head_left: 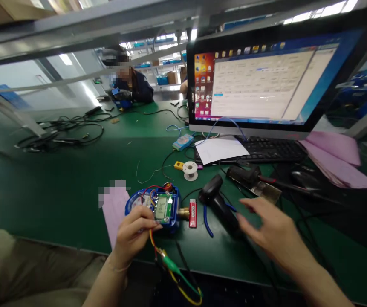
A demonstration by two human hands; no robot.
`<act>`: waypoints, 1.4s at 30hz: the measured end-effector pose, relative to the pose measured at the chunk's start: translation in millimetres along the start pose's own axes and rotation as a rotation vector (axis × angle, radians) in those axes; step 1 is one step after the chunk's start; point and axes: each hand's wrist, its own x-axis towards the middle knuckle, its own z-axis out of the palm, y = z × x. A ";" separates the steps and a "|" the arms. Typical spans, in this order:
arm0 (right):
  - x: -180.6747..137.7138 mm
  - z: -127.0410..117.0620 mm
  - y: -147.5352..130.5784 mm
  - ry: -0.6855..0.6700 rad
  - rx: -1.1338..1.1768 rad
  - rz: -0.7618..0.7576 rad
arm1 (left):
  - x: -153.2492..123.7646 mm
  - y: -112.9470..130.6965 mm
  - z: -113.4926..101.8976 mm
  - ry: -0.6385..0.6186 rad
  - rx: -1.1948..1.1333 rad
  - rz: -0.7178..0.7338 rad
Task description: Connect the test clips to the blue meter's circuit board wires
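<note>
My left hand (137,230) is closed, thumb and fingers pinching the lower edge of a small circuit board with a lit display (161,207). The board sits on the open blue housing of a meter (174,224) with a brass fitting (183,213) on its right side. Red and yellow wires hang below my fingers to a green alligator clip (171,263). Beside the black barcode scanner (223,209), my right hand (271,232) is open, fingers apart, thumb close to the scanner's handle. A red lighter-like item (192,213) lies between meter and scanner. Blue-handled pliers (207,221) lie partly under the scanner.
A monitor (260,85) stands behind a keyboard (273,151) partly covered by white paper (220,149). Near it are a solder spool (190,170), a mouse (305,178) and pink sheets (333,157). Black cables (65,132) lie far left. A co-worker (135,85) sits opposite.
</note>
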 end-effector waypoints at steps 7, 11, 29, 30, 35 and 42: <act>22.0 98.3 -35.3 -0.450 -0.179 0.182 | -3.6 -0.4 2.0 0.009 0.006 -0.012; 37.5 74.6 -26.0 -0.463 0.147 0.131 | -3.2 -0.1 2.1 0.002 0.008 -0.021; 38.9 71.4 -24.2 -0.680 0.590 -0.257 | -2.1 1.6 2.7 0.013 0.014 -0.043; 39.1 71.7 -24.1 -0.677 0.590 -0.263 | -2.1 1.3 3.0 0.010 0.014 -0.042; 38.1 72.6 -25.3 -0.668 0.579 -0.254 | -2.7 0.2 3.3 0.003 0.017 -0.037; 37.2 57.6 -23.2 -0.658 0.436 -0.156 | -5.1 -1.1 1.3 -0.014 0.009 -0.045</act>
